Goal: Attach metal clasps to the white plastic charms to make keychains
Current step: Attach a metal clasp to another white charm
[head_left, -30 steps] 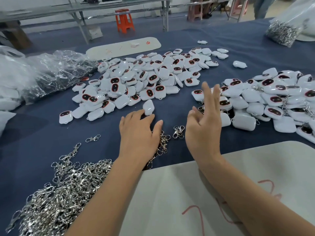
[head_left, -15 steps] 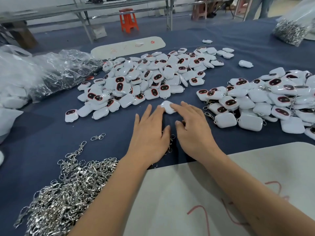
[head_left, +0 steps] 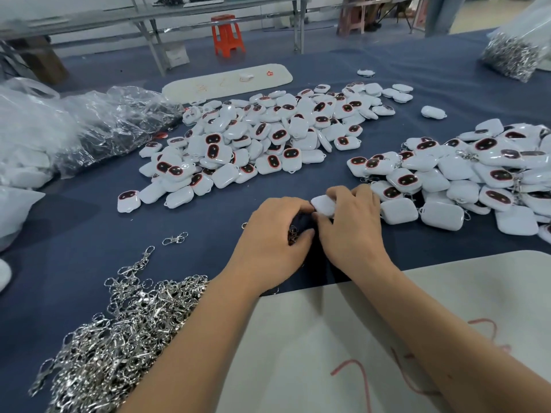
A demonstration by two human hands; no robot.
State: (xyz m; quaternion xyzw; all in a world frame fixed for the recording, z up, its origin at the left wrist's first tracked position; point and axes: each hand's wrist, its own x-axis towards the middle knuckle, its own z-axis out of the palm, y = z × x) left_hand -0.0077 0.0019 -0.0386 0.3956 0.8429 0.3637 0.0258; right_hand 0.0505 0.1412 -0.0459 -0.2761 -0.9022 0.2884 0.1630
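Half a second ago both hands lay flat on the blue surface point(head_left: 89, 239) and reached for one loose white charm; now the right hand point(head_left: 351, 231) has picked up this charm point(head_left: 323, 205) and pinches it between thumb and fingers, just above the cloth. The left hand point(head_left: 274, 236) has curled its fingers, and a bit of metal clasp point(head_left: 292, 234) shows under its thumb, so it seems to hold a clasp, though most of it is hidden. The two hands now touch each other at the fingertips. I judge that picking up is finished and the joining step begins: the clasp must go through the small loop of the charm, which I cannot see here. The pile of charms without clasps point(head_left: 268, 138) lies behind the hands, near the middle of the surface, and the pile of finished keychains point(head_left: 465, 180) lies to the right, just beside the right hand. The heap of clasps point(head_left: 119, 332) is at the near left, touching the left forearm, with one single clasp point(head_left: 175, 239) apart from it. A white board point(head_left: 387, 338) lies under the forearms, a crumpled plastic bag point(head_left: 89, 123) is at the far left, and a bag of metal parts point(head_left: 512, 55) at the far right. Nothing stands between the hands, but the finished pile is close, and its rings could catch the right hand.
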